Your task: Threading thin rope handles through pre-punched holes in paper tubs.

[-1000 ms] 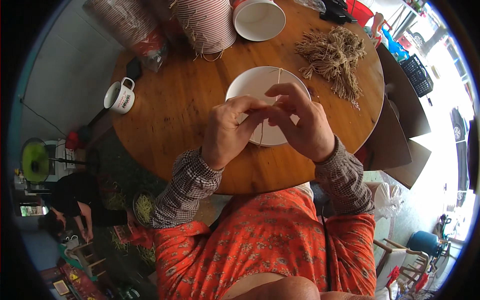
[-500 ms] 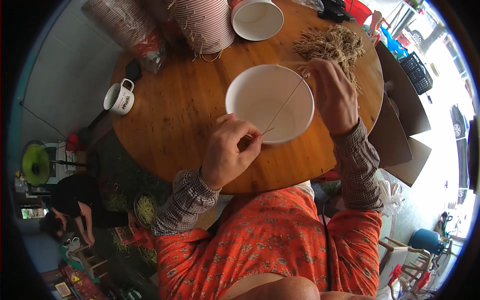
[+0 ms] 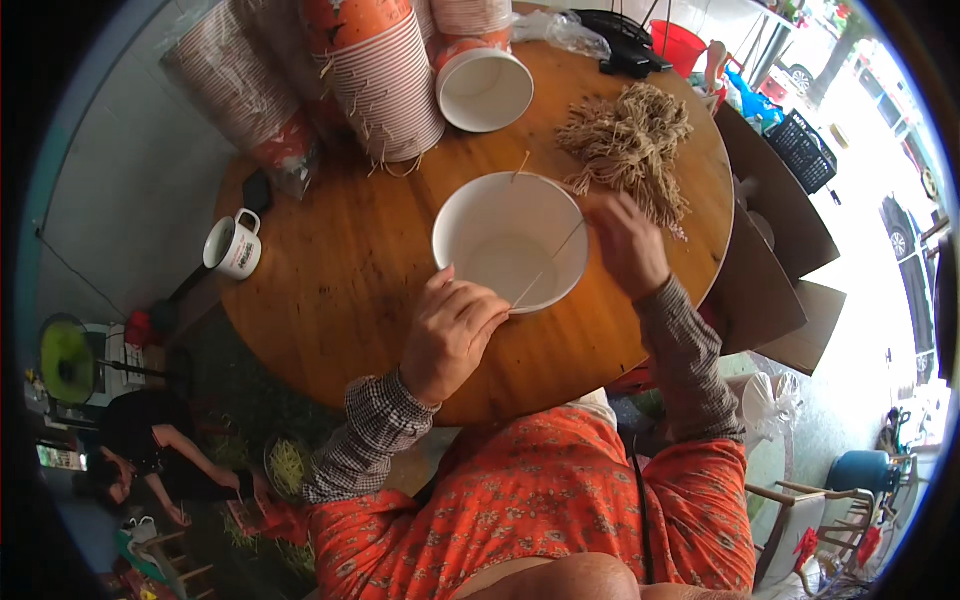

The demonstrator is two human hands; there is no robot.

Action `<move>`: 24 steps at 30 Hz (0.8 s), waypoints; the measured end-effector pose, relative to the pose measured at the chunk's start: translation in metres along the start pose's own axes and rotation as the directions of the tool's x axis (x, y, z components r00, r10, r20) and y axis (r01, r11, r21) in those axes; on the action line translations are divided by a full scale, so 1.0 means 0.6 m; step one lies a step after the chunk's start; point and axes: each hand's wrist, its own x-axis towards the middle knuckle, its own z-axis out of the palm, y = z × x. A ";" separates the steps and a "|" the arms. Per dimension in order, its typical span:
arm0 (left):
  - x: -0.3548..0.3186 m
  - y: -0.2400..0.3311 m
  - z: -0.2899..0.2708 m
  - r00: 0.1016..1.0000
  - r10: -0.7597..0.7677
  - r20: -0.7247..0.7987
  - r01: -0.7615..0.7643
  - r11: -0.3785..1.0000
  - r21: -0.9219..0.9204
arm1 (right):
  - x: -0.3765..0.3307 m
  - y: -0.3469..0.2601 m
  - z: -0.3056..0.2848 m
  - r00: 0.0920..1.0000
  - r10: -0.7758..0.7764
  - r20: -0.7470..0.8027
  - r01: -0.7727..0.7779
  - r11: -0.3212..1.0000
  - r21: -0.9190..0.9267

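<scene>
A white paper bucket [image 3: 462,235] stands on the round wooden table in front of me, its mouth facing up. A thin tan cord [image 3: 542,276] runs slantwise across the mouth, between my hands. At the near rim, my left hand [image 3: 448,338] pinches one end of it between thumb and fingers. My right hand [image 3: 632,248], beside the right rim, has its fingers drawn together on the other end; the fingertips are slightly blurred. Another short bit of cord sticks up at the far rim. Beyond my right hand lies a heap of tan cords [image 3: 630,135].
At the back stand a tall stack of paper buckets [image 3: 380,95] with cord handles, a plastic-wrapped stack [image 3: 235,85] and a white bucket [image 3: 485,92] on its side. A mug [image 3: 235,247] sits at the left edge. Cardboard boxes [image 3: 750,285] stand right; a person [image 3: 155,440] bends at lower left.
My right hand has come down and nearer, from above the right rim to beside it. My left hand keeps its pinch at the near rim. The whole view has shifted slightly.
</scene>
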 end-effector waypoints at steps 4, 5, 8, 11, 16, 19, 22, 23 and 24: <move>0.008 -0.001 0.008 0.999 0.023 -0.042 -0.018 0.994 0.111 | -0.078 -0.050 0.019 0.999 -0.013 0.031 0.009 0.991 0.137; 0.009 -0.004 0.010 0.998 0.033 -0.060 -0.024 0.990 0.141 | -0.093 -0.066 0.020 0.999 -0.032 -0.002 0.032 0.986 0.163; 0.009 -0.028 0.027 0.994 0.070 -0.089 -0.052 0.979 0.196 | -0.126 -0.083 0.024 0.994 -0.089 0.068 0.075 0.980 0.183; 0.018 -0.048 0.035 0.982 0.033 -0.186 0.001 0.984 0.179 | -0.132 -0.087 0.032 0.982 -0.144 0.122 0.104 0.953 0.286; 0.045 -0.103 0.030 0.910 -0.141 -0.390 0.112 0.989 -0.096 | -0.094 -0.053 0.060 0.900 0.417 0.124 -0.425 0.783 0.453; 0.040 -0.142 0.044 0.854 -0.280 -0.439 0.147 0.938 -0.313 | -0.089 -0.019 0.108 0.804 0.488 0.340 -0.550 0.394 0.736; 0.023 -0.171 0.039 0.822 -0.362 -0.439 0.160 0.887 -0.433 | -0.066 -0.025 0.134 0.786 0.459 0.415 -0.515 0.114 0.850; 0.017 -0.175 0.037 0.837 -0.361 -0.410 0.152 0.875 -0.460 | -0.063 -0.028 0.136 0.795 0.460 0.395 -0.466 0.046 0.884; 0.014 -0.181 0.034 0.852 -0.357 -0.382 0.143 0.862 -0.486 | -0.064 -0.015 0.146 0.834 0.459 0.307 -0.435 0.205 0.877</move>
